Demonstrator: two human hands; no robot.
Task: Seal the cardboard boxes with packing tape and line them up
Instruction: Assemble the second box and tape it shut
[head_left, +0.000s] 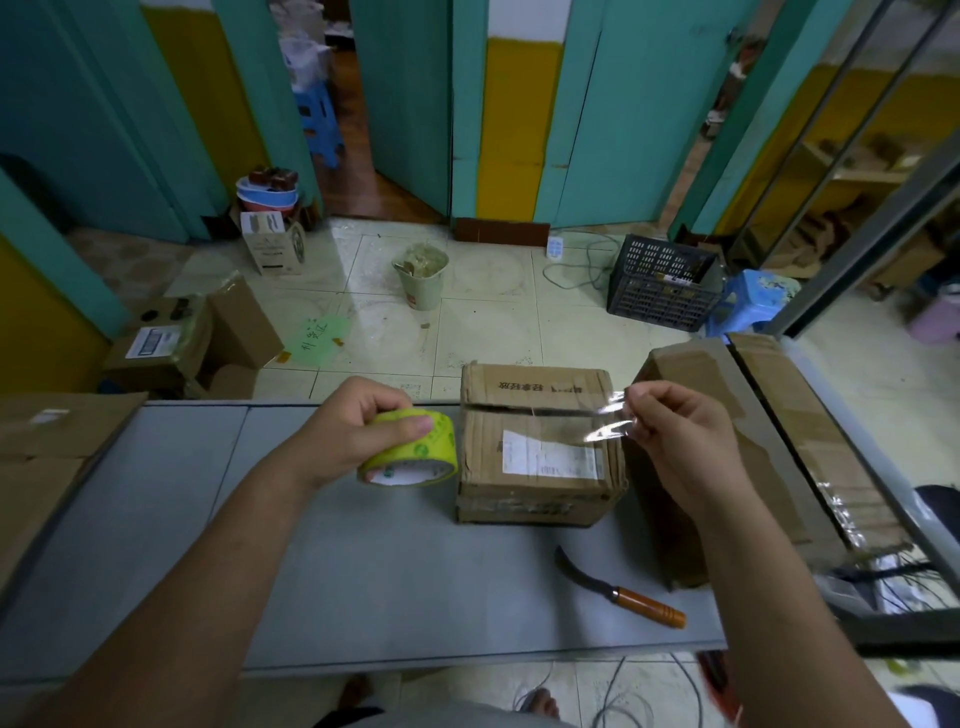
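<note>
My left hand grips a yellow-green roll of clear packing tape above the grey table. My right hand pinches the free end of the tape. A clear strip stretches between the two hands, above a small cardboard box with a white label on top. The seam between that box's top flaps shows as a dark gap. A taller cardboard box stands just to the right, partly behind my right hand.
A knife with an orange wooden handle lies on the table near the front right. Flattened cardboard rests at the left edge. More boxes sit at the right. On the floor beyond stand a bin, a black crate and a blue stool.
</note>
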